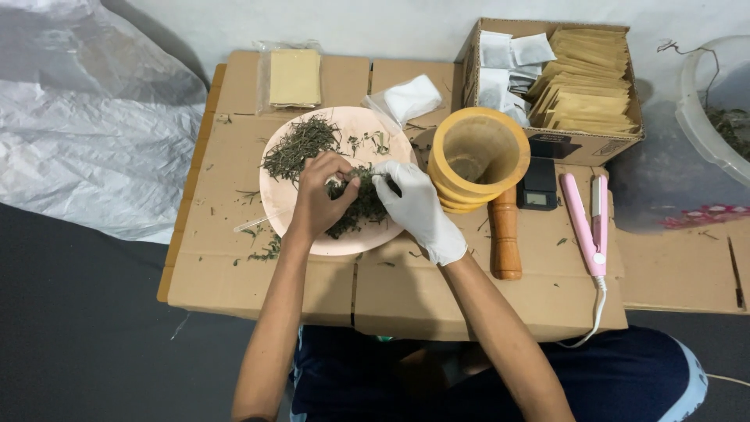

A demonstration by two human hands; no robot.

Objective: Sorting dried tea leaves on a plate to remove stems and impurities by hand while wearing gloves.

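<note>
Dried green herb (355, 205) lies heaped on a pink round plate (312, 244) at the middle of the cardboard tabletop (234, 281); a second, looser pile (299, 145) sits toward the plate's far left. Left hand (319, 199), bare, has its fingers curled and pinching a tuft of the near heap. Right hand (418, 209), in a white glove, has its fingers pressed together on the same clump from the other side.

Risk, as judged: brittle pieces may scatter past the plate rim, as stray bits already lie on the cardboard; a sweep of the right forearm could tip the wooden mortar (476, 160), which stands just beside the plate with its pestle (505, 234) lying next to it.

Containers: the mortar appears nearly empty. The open cardboard box (587, 142) at the far right holds stacked tan envelopes and small white sachets. A clear basin (707, 109) at the right edge holds twiggy plant matter.
</note>
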